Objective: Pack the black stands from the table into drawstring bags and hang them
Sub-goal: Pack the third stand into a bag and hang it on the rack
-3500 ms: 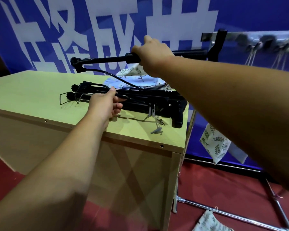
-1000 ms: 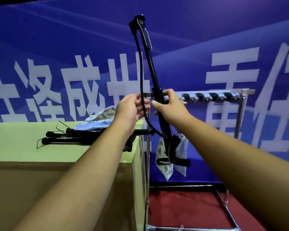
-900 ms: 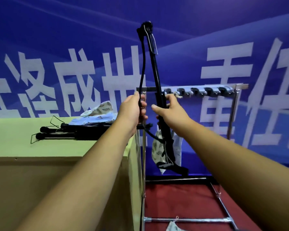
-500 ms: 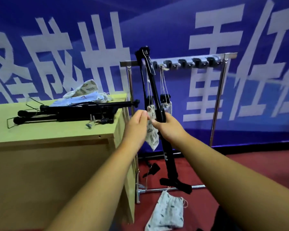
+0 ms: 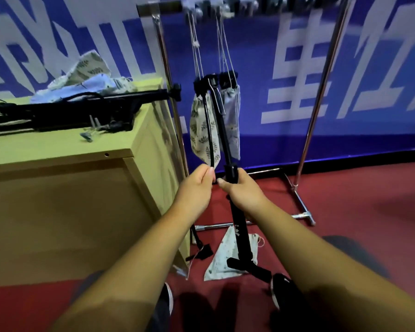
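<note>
A long black stand (image 5: pixel 226 142) is held nearly upright in front of me, its foot near the red floor. My right hand (image 5: pixel 243 191) grips its shaft at mid height. My left hand (image 5: pixel 197 190) pinches the thin black cable (image 5: pixel 208 130) that hangs from the stand's top. More black stands (image 5: pixel 65 111) lie on the yellow-green table (image 5: pixel 58 147) at the left, beside folded drawstring bags (image 5: pixel 86 75). Two filled leaf-print bags (image 5: pixel 203 133) hang by their strings from the metal rack (image 5: pixel 307 137) behind the stand. Another drawstring bag (image 5: pixel 223 255) lies on the floor.
The rack's chrome base bars (image 5: pixel 300 204) run across the red floor. A blue banner with white characters covers the wall. My shoes (image 5: pixel 282 291) show at the bottom, close to the stand's foot. A small clip (image 5: pixel 89 135) lies on the table's edge.
The stand was lifted off the table, turned upright and lowered toward the floor. My left hand left the table and took the cable. The view tilted downward.
</note>
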`<state>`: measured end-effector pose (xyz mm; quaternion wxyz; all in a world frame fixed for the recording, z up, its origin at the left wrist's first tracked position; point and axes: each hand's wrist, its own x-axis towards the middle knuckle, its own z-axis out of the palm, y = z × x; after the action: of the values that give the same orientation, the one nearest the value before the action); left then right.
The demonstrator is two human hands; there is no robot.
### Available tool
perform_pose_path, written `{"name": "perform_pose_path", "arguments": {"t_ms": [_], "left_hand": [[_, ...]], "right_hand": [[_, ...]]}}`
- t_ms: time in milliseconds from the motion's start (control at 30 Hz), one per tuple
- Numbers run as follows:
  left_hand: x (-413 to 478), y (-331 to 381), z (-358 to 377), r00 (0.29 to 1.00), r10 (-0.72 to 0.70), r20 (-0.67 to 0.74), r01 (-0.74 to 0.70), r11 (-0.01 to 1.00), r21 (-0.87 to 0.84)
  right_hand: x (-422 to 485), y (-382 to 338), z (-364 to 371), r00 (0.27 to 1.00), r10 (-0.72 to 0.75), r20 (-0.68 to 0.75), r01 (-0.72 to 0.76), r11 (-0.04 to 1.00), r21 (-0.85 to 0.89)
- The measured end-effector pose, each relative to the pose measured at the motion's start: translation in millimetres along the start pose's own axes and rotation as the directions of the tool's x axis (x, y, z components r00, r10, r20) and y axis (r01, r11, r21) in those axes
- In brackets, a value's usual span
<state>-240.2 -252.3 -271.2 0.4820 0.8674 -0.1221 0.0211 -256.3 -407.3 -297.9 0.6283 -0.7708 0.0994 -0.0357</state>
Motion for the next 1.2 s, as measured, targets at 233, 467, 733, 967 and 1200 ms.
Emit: {"name": "perform_pose_path", "arguments": {"t_ms": [233,467,733,967,1200], "left_hand": [[4.9,-46.4,24.4,0.993,-0.115,0.035,0.118,0.989,-0.093],[23.4,-83.8,21.7,0.981,-0.174,0.080,0.184,0.973,-0.140],[23.7,-81.6,40.3,0.974,-0.030,0.223,0.015,0.998,0.069],[19.0,-72.6,45.6,0.920,-0.208,0.331,0.270,0.951,-0.153],[11.7,-76.1,40.5,0.854,-0.258,0.451,0.311,0.949,-0.047]], "right_hand": [[16.1,29.8,20.1,0.999,0.009,0.047,-0.005,0.996,-0.091],[38.4,37.2,29.2,0.995,-0.043,0.088,0.063,0.967,-0.247],[62.8,46.6,20.8,0.996,0.080,-0.033,-0.086,0.966,-0.244],[66.7,22.9,14.4,0.985,0.138,-0.102,-0.152,0.977,-0.147],[56.6,15.6,11.9,0.982,0.179,-0.059,-0.178,0.984,0.020]]}}
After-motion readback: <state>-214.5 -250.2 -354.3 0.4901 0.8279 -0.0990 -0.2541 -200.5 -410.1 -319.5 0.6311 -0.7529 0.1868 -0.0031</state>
